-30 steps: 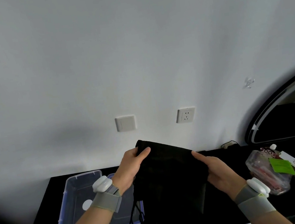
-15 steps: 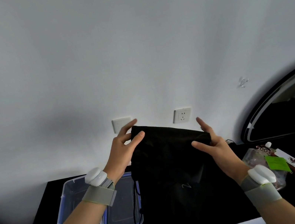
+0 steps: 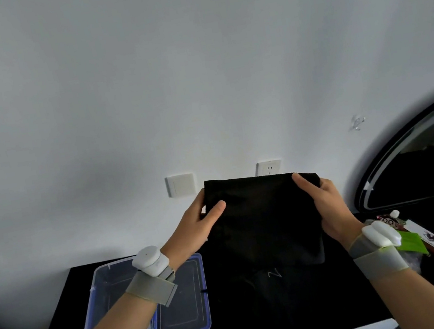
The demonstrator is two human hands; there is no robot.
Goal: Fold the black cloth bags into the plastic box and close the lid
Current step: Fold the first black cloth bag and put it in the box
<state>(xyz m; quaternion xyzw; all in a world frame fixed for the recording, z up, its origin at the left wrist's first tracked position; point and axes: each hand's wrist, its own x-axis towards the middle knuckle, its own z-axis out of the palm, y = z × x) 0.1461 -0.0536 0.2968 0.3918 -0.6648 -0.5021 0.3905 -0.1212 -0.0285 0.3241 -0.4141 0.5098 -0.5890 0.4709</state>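
Black cloth bag hangs in the air to the right of the plastic box and above its level, its broad face turned to the camera. The bag's top edge runs side to side, nearly level and dipping a little toward the end away from the box; the cloth drops straight down from that edge. Its lower part merges with the black table, so its long axis cannot be told.

The left hand pinches the upper corner nearer the box, thumb laid on the front face and fingers hidden behind. The right hand grips the far upper corner the same way, thumb in front. Both wrists wear grey bands with white pods.

The box stands open on the table, and a blue-rimmed lid lies flat against its right side. The left forearm crosses above both, covering part of each. On the wall up and to the right of the box sit a white switch and a socket, the bag's top edge overlapping the socket's base. Far to the right of the box, past the bag, a clear packet with a green note lies on the table, partly behind the right wrist.
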